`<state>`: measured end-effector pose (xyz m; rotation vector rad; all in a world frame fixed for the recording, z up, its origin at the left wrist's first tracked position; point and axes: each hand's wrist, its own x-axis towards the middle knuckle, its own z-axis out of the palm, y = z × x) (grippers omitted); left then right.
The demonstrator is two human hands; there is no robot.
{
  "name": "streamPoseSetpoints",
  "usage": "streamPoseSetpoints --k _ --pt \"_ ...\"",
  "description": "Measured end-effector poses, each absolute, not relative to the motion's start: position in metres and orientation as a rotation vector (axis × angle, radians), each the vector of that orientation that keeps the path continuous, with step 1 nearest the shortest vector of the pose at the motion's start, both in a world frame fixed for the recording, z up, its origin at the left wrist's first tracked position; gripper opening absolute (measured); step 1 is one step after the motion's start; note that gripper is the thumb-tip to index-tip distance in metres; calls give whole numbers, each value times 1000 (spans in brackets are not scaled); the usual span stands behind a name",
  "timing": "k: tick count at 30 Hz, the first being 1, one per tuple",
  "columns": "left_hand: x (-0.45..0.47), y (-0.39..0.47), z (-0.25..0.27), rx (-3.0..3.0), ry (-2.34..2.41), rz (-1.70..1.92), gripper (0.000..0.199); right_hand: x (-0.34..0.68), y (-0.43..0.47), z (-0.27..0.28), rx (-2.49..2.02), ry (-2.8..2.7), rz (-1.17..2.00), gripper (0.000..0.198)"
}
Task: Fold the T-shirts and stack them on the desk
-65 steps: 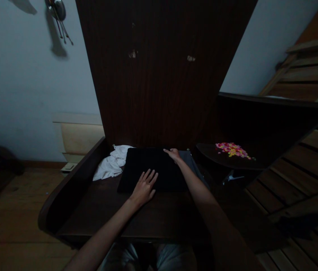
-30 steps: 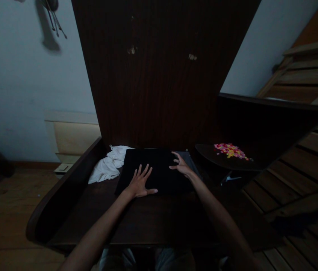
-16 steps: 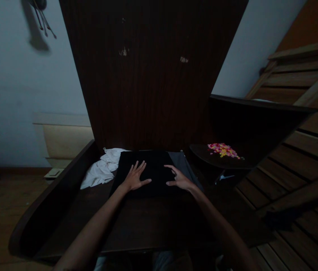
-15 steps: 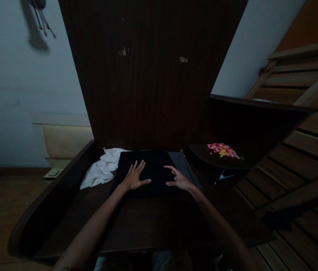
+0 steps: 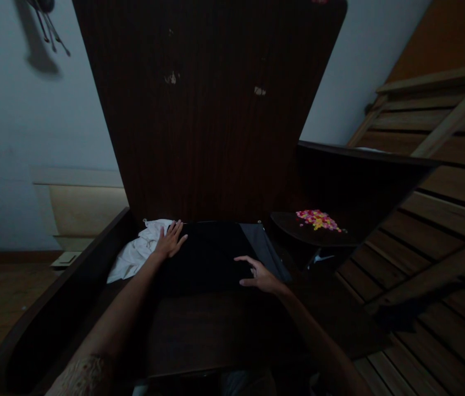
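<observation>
A black cloth [image 5: 210, 256] lies flat on the dark wooden desk [image 5: 216, 333], with a grey cloth part [image 5: 260, 242] showing along its right side. My left hand [image 5: 170, 242] rests, fingers stretched out, at the black cloth's left edge, beside a crumpled white cloth [image 5: 136, 254]. Over the right part of the black cloth is my right hand [image 5: 258, 275], thumb and fingers apart with nothing between them. Whether its fingertips touch the cloth I cannot tell.
Pink and yellow small pieces [image 5: 319, 219] are heaped on a rounded side shelf [image 5: 284, 223] at right. A tall dark panel [image 5: 211, 121] stands behind the desk, and a curved side board [image 5: 51, 313] bounds its left. Wooden slats [image 5: 434, 231] stand at far right.
My left hand has slid left across the black cloth to its edge by the white cloth. My right hand stays over the cloth's right part. The view has shifted slightly.
</observation>
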<state>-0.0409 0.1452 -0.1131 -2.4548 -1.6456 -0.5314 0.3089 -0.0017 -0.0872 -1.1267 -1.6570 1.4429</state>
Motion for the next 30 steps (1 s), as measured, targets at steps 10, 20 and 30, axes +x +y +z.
streamPoseSetpoints --k 10,20,30 --pt "-11 124 -102 -2599 -1374 -604 60 302 -2 -98 -1163 -1607 1366 68" --pt "79 61 -117 -2889 -1168 -505 68 298 66 -82 -1325 -1504 1094 53" --pt "94 49 -123 -2787 -1158 -556 67 283 148 -79 -1485 -1341 935 28"
